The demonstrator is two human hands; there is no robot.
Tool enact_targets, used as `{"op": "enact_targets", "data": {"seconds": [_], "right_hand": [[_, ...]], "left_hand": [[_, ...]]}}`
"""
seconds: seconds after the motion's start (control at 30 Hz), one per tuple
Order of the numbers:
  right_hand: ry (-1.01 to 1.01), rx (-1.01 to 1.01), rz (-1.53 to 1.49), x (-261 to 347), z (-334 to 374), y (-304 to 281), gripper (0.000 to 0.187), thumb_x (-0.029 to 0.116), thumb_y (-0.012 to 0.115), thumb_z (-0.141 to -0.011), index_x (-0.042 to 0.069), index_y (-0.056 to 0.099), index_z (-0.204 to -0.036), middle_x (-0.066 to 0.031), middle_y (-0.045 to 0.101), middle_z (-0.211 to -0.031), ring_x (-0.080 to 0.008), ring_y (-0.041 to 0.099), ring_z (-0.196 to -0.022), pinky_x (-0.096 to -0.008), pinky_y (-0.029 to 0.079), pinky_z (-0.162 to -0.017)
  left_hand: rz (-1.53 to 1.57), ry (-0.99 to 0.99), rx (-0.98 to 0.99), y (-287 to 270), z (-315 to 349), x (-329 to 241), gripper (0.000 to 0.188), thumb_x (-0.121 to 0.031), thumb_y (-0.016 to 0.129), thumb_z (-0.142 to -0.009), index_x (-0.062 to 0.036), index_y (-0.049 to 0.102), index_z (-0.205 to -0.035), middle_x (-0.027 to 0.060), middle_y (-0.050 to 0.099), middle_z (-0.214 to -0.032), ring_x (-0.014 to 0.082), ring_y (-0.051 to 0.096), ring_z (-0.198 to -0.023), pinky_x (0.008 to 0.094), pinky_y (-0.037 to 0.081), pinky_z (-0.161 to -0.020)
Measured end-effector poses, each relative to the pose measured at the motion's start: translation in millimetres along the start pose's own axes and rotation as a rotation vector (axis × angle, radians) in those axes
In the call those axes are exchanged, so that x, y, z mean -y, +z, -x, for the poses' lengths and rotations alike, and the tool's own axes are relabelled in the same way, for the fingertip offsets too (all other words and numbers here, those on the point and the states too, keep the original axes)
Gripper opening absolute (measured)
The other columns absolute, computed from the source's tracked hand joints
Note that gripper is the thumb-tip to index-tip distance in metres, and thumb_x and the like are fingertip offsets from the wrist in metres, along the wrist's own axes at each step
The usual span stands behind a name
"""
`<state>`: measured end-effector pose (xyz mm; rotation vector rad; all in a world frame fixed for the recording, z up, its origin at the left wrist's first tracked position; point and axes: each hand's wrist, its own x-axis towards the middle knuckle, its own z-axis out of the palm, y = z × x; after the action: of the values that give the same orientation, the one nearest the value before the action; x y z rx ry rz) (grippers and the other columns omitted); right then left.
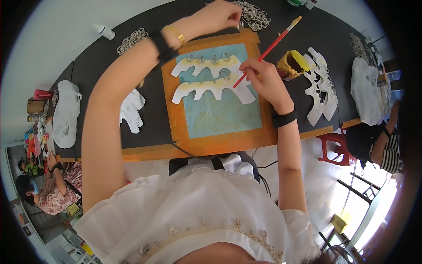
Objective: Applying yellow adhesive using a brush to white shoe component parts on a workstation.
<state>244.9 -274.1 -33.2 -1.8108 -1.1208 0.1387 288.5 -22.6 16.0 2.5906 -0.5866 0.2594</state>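
The right hand (263,79) pinches a red paintbrush (269,49); its bristle end is down on the lower white cutout (206,88), half hidden by the fingers, so the exact contact spot is hard to make out. The left hand (217,16) is stretched to the far edge of the board, fingers closed on something small and grey; what it is cannot be told, since the fingertips cover it.

Two wavy white cutouts lie one above the other on a blue-green mat (224,116) set in an orange board (215,143). The upper cutout (204,65) carries a row of metal rings along its top, and both have yellow shading along the upper edge.

Just right of the board stands a yellow paint pot (290,64), and beyond it a stack of cutouts (323,86). A further pile of cutouts (131,110) is partly hidden under the left forearm. Heaps of metal rings (255,15) sit at the far edge of the black surface (149,127); the one by the left hand is cut by the picture's rim. The near half of the mat lies bare, and the board's front edge sits near the surface's front edge.
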Motion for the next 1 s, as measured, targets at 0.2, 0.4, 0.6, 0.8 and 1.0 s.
{"op": "enact_targets", "data": {"seconds": [0.2, 0.4, 0.6, 0.8, 1.0], "right_hand": [[0.004, 0.013, 0.005, 4.7, -1.4, 1.8, 0.012, -0.001, 0.055, -0.088, 0.000, 0.065, -0.094, -0.0151, 0.067, -0.078, -0.0272, 0.065, -0.066, -0.0334, 0.052, -0.064], [-0.019, -0.010, 0.031, 2.4, -0.1, 2.2, 0.013, -0.001, 0.053, -0.088, 0.000, 0.064, -0.094, -0.0144, 0.067, -0.078, -0.0254, 0.065, -0.067, -0.0326, 0.052, -0.064], [-0.005, 0.004, 0.005, 2.3, -1.0, 2.1, 0.013, -0.002, 0.052, -0.088, -0.001, 0.064, -0.093, -0.0138, 0.066, -0.077, -0.0225, 0.065, -0.066, -0.0313, 0.051, -0.064], [-0.005, -0.002, 0.009, 2.0, -0.3, 2.0, 0.013, -0.002, 0.052, -0.088, -0.001, 0.063, -0.093, -0.0139, 0.066, -0.077, -0.0220, 0.064, -0.066, -0.0314, 0.050, -0.063], [0.006, 0.002, -0.031, 2.0, -0.2, 1.9, 0.013, -0.002, 0.052, -0.088, -0.001, 0.063, -0.093, -0.0139, 0.066, -0.077, -0.0228, 0.065, -0.067, -0.0318, 0.051, -0.063]], "left_hand": [[0.292, -0.199, 0.315, -1.5, 102.2, -50.1, 0.013, -0.014, 0.069, -0.087, -0.0024, 0.069, -0.094, 0.0074, 0.070, -0.080, 0.0150, 0.065, -0.069, 0.0288, 0.050, -0.065], [0.423, -0.313, 0.298, 25.3, 126.1, -36.2, 0.013, -0.012, 0.069, -0.087, -0.0027, 0.071, -0.096, 0.0060, 0.070, -0.080, 0.0119, 0.061, -0.065, 0.0267, 0.048, -0.062], [0.324, -0.200, 0.247, 34.2, 125.5, -31.3, 0.013, -0.010, 0.070, -0.084, -0.0029, 0.073, -0.095, 0.0099, 0.070, -0.083, 0.0188, 0.065, -0.071, 0.0311, 0.051, -0.066], [0.277, -0.151, 0.217, 41.2, 127.2, -30.6, 0.011, -0.009, 0.070, -0.082, -0.0034, 0.073, -0.091, 0.0111, 0.068, -0.084, 0.0236, 0.067, -0.078, 0.0333, 0.052, -0.069], [0.251, -0.196, 0.191, 30.5, 125.9, -39.4, 0.013, -0.010, 0.073, -0.080, -0.0037, 0.073, -0.091, 0.0106, 0.067, -0.083, 0.0246, 0.066, -0.078, 0.0346, 0.051, -0.070]]}}
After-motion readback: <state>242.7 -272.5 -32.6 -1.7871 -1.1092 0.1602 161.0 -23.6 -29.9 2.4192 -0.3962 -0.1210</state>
